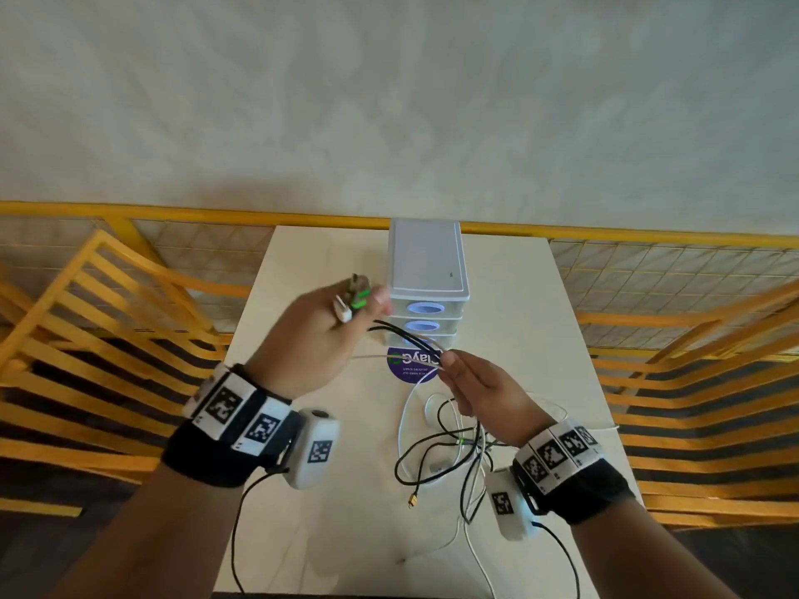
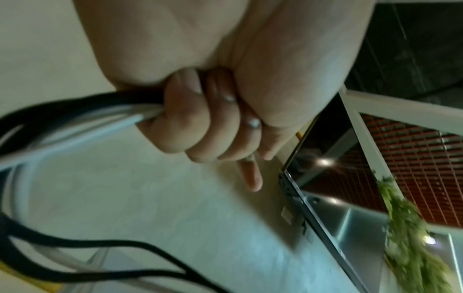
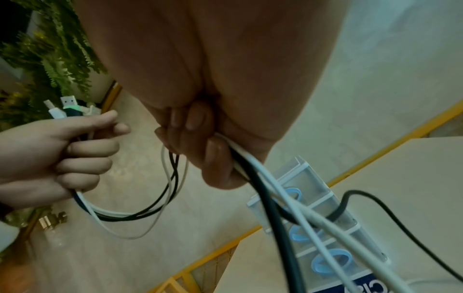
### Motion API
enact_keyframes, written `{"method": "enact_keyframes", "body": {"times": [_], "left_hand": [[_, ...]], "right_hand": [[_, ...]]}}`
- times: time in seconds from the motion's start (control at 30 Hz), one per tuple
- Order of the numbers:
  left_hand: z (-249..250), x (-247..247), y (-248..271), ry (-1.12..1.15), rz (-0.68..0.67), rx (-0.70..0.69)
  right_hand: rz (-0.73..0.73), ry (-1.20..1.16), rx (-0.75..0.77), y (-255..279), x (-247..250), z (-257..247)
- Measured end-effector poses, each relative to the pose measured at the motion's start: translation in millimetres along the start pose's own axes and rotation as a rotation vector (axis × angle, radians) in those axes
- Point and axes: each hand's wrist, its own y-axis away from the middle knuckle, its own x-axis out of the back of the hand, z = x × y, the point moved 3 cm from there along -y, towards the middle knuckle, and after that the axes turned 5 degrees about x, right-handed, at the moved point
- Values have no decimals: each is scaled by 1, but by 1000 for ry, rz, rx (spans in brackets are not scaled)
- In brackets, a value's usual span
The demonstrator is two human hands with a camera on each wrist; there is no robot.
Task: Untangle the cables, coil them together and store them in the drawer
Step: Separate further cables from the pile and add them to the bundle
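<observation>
Several black and white cables (image 1: 406, 343) run between my two hands above the table. My left hand (image 1: 333, 326) is raised in a fist round the cables (image 2: 75, 111), and their plug ends (image 1: 354, 296) stick up past its fingers (image 2: 200, 123). My right hand (image 1: 467, 382) pinches the same bundle (image 3: 248, 164) a little to the right, with the fingers (image 3: 215, 164) curled round it. From there the rest of the cables (image 1: 445, 451) hang down into a loose tangle on the table. A small white drawer unit (image 1: 426, 274) stands behind the hands, all drawers closed.
The drawer unit (image 3: 323, 228) has blue oval handles. A round purple sticker (image 1: 410, 369) lies on the pale table (image 1: 302, 533) in front of it. Yellow railing (image 1: 129, 209) and yellow slatted chairs (image 1: 86, 339) surround the table. A stray gold plug (image 1: 413, 500) lies near the tangle.
</observation>
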Motion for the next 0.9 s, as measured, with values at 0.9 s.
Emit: {"method": "enact_keyframes", "body": {"times": [0.9], "left_hand": [[-1,69,-17,-393,126,-232]], "right_hand": [[-37,199,114,-10,-12,41]]}}
